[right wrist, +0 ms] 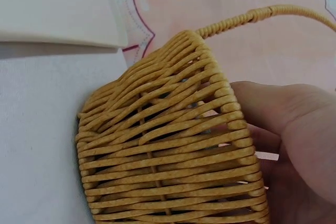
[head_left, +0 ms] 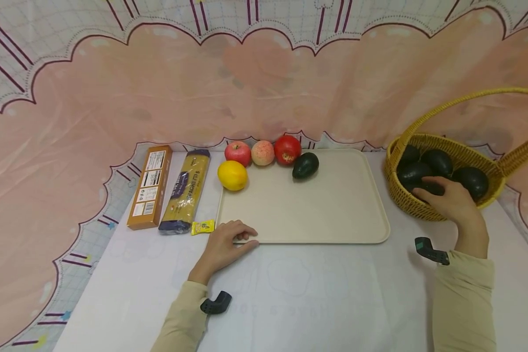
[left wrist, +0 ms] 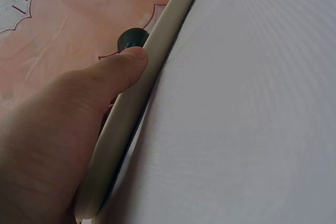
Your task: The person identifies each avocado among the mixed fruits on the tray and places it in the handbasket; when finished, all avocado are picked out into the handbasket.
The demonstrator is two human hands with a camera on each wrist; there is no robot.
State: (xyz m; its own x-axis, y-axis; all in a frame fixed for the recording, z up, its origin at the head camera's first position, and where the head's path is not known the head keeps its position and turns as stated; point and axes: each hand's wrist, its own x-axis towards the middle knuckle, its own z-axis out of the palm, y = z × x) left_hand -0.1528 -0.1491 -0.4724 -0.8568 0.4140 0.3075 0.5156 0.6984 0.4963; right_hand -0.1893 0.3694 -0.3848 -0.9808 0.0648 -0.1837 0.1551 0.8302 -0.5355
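Observation:
My right hand (head_left: 455,198) reaches into a yellow wicker basket (head_left: 415,208). Thumb and fingers stand round a dark green avocado (head_left: 433,188) there; in the right wrist view the fingertips are hidden behind the woven wall (right wrist: 173,150). Several more avocados (head_left: 471,182) lie about the hand. My left hand (head_left: 226,247) rests at the near left corner of a beige tray (head_left: 317,210), its fingers loosely bent over the edge. The left wrist view has the thumb (left wrist: 123,69) touching the tray's rim (left wrist: 131,103). Another avocado (head_left: 305,165) lies on the tray.
Along the tray's far left side sit a red apple (head_left: 237,153), a peach (head_left: 262,152), a pomegranate (head_left: 287,149) and a lemon (head_left: 232,175). Left of the tray are a spaghetti pack (head_left: 186,193), a brown box (head_left: 149,188) and a small yellow packet (head_left: 203,227). The basket's tall handle (head_left: 457,103) arches overhead.

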